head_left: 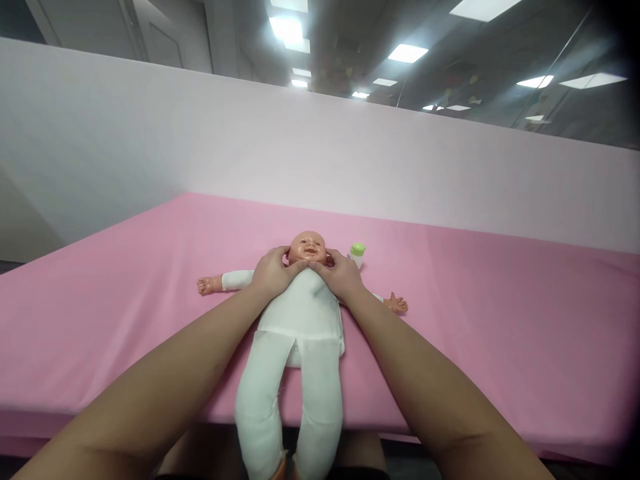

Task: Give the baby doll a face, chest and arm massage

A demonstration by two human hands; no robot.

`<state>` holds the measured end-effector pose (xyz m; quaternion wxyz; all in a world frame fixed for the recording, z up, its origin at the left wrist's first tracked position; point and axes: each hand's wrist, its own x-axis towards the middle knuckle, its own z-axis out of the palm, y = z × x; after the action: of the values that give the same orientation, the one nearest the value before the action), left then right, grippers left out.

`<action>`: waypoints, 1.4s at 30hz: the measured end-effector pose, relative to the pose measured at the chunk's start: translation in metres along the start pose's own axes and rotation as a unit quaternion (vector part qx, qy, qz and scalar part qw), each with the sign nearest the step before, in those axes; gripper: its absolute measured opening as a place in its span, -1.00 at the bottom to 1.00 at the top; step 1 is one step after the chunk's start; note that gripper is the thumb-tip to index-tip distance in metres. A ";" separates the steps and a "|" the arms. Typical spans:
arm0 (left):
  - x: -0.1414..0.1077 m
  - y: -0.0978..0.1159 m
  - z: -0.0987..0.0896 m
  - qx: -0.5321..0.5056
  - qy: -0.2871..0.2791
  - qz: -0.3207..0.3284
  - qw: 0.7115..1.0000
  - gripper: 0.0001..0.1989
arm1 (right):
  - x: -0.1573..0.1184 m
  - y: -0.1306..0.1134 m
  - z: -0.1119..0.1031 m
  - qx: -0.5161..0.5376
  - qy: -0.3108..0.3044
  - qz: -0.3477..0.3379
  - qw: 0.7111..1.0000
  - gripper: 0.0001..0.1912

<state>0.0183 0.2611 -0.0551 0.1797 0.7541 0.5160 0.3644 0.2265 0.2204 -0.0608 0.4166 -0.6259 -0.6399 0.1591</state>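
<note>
Far left: pale grey-white wall panel (100, 133) rising behind a pink-covered table (100, 320), the cloth smooth and bare from the left edge inward. Near edge of the table running across the bottom, dropping to a darker pink hem.

Left of centre: left hand (273, 272) closed around the doll's neck and shoulder, thumb across the collar under the chin, fingers tucked behind the head. Bare forearm stretching back toward the lower left corner.

Centre: baby doll (300, 320) lying face up on the cloth, head away from the wearer, dressed in a white one-piece suit. Arms spread out to each side, small plastic hands resting on the cloth. Legs hanging over the near edge of the table.

Right of centre: right hand (343, 273) gripping the other side of the neck in the same way, thumb meeting the left thumb under the chin, fingers behind the ear. Just behind it, close beside the doll's head, a small baby bottle (357, 254) with a green cap, upright on the cloth.

Right: broad open stretch of pink cloth out to the right edge. Backdrop panel running on behind, with glass and lit ceiling panels (407, 53) above it.
</note>
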 end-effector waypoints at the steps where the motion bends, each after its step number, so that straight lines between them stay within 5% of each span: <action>1: 0.000 0.000 0.000 0.000 -0.002 0.001 1.000 -0.35 | 0.001 0.001 0.000 0.000 -0.001 -0.002 1.000 -0.35; 9: 0.005 -0.009 0.002 -0.009 0.003 0.005 1.000 -0.46 | 0.006 0.012 0.001 0.029 -0.016 -0.041 0.999 -0.56; 18: 0.005 -0.012 0.003 -0.034 0.004 0.024 0.999 -0.54 | 0.007 0.016 0.007 0.036 0.021 -0.042 0.998 -0.48; 29: 0.002 -0.002 -0.003 -0.039 0.002 0.008 0.999 -0.25 | 0.001 0.002 0.006 0.056 0.015 -0.004 0.998 -0.25; 42: 0.011 -0.022 0.005 -0.007 -0.001 0.038 0.999 -0.41 | 0.007 0.011 0.004 0.044 -0.001 -0.036 0.998 -0.53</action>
<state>0.0103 0.2808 -0.0684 0.1713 0.7722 0.4840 0.3741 0.2318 0.2302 -0.0695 0.4483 -0.5837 -0.6546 0.1728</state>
